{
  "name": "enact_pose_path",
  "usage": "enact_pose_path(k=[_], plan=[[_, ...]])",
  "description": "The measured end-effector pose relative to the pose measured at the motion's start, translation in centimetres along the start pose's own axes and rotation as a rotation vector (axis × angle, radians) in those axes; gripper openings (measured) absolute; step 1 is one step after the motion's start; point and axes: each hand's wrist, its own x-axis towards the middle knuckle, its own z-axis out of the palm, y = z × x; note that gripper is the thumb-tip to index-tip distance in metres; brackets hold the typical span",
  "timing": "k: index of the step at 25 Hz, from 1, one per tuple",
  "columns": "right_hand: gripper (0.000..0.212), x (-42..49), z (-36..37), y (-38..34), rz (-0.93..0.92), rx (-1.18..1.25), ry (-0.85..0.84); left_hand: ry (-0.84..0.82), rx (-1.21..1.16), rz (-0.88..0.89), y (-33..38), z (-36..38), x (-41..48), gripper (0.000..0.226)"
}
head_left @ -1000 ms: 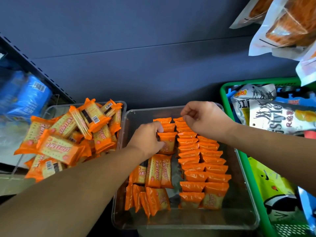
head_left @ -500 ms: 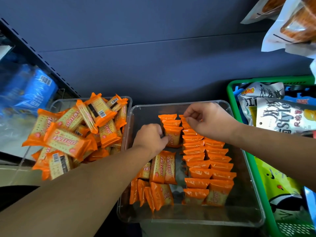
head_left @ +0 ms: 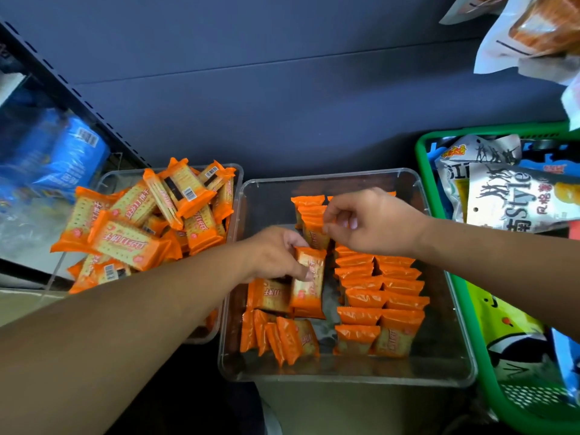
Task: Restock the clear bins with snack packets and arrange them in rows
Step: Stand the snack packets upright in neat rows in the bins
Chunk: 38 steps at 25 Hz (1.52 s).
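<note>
1. The left hand [head_left: 273, 255] is making a pinching grip on one orange cracker packet [head_left: 309, 284], holding it by its upper end above the loose packets [head_left: 279, 340] in the left part of the middle clear bin [head_left: 345, 375].
2. The right hand [head_left: 376, 224] is curling its grip, with the thumb touching a standing packet [head_left: 314, 237] at the far end of the bin. I cannot tell if it is pinching.
3. Two neat rows [head_left: 379, 287] are standing on the right side of the bin.
4. I am seeing the left clear bin [head_left: 235, 171] heaped with orange packets [head_left: 131, 243], and a green basket [head_left: 422, 158] at the right.
</note>
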Motion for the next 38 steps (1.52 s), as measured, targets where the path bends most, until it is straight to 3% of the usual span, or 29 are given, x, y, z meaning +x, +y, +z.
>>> enact_pose_path(k=[1, 3, 5, 8, 12, 15, 17, 19, 22, 24, 28, 31, 34, 38], plan=[[0.015, -0.2, 0.1, 0.0, -0.007, -0.048, -0.023, 0.031, -0.049, 0.014, -0.2, 0.3, 0.1, 0.032], [0.028, -0.3, 0.2, 0.3, 0.006, -0.077, -0.04, 0.12, 0.069, 0.051, -1.0, 1.4, 0.6, 0.03], [0.028, -0.3, 0.0, 0.6, 0.035, -0.06, -0.048, 0.165, 0.164, 0.068, -1.6, 2.6, 1.2, 0.05], [0.025, -0.4, -0.5, 0.9, 0.057, -0.054, -0.054, 0.097, 0.183, 0.05, -1.5, 2.6, 1.6, 0.074], [0.023, -0.5, -0.8, 1.0, 0.061, -0.033, -0.103, -0.076, 0.349, 0.008, 0.1, 0.9, -0.4, 0.055], [0.015, -0.2, -1.2, 0.6, 0.048, 0.041, -0.072, -0.047, 0.437, 0.057, 2.3, -1.0, -3.6, 0.045], [0.009, 0.1, -1.4, -0.4, 0.074, 0.169, -0.037, 0.114, 0.365, 0.095, 3.7, -2.8, -5.9, 0.039], [0.016, 0.4, -1.8, -1.7, 0.173, 0.436, -0.056, 0.252, 0.057, 0.123, 4.5, -4.4, -8.4, 0.036], [0.052, 0.5, -2.9, -2.6, 0.267, 0.866, -0.255, 0.294, -0.529, 0.14, 5.5, -5.0, -11.8, 0.043], [0.055, 0.3, -3.3, -2.9, 0.236, 1.041, -0.379, 0.318, -0.692, 0.158, 5.9, -4.3, -12.8, 0.049], [0.056, 0.2, -2.8, -2.9, 0.232, 1.096, -0.308, 0.274, -0.606, 0.161, 6.1, -4.5, -12.9, 0.062], [0.052, 0.1, -2.9, -2.2, 0.214, 0.966, -0.307, 0.09, -0.375, 0.13, 5.9, -5.8, -13.0, 0.047], [0.056, 0.3, -2.9, -1.8, 0.236, 0.953, -0.29, 0.1, -0.342, 0.134, 5.4, -6.2, -11.9, 0.031], [0.057, 0.9, -2.9, -1.7, 0.241, 0.919, -0.126, 0.08, -0.278, 0.143, 4.8, -6.4, -10.1, 0.031]])
